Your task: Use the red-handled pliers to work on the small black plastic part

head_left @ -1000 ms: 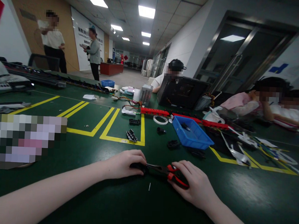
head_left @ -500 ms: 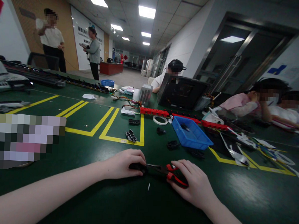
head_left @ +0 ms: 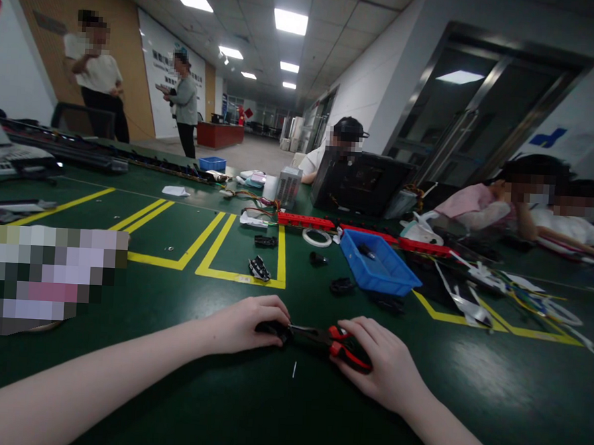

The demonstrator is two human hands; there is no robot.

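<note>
My left hand (head_left: pixel 252 326) is closed around a small black part (head_left: pixel 275 330), mostly hidden by the fingers. In my right hand (head_left: pixel 382 363) are red-and-black-handled pliers (head_left: pixel 343 348), their jaws pointing left. The tips of the jaws meet the black part's right end; whether they grip it I cannot tell. A thin white sliver (head_left: pixel 294 369) lies on the green table (head_left: pixel 192 403) just below the pliers. Beyond the hands lie a black-and-silver part (head_left: pixel 259 268) and a black piece (head_left: pixel 342 286).
A blue bin (head_left: pixel 379 270) with a dark item inside stands beyond my right hand. Behind it run red strips (head_left: pixel 304 221), with a white tape ring (head_left: pixel 317 237) in front. A black case (head_left: pixel 361 186) stands farther back. Cables and strips lie at right; people are around the table.
The hands, pliers and black part hold nearly the same pose. The whole view has shifted very slightly.
</note>
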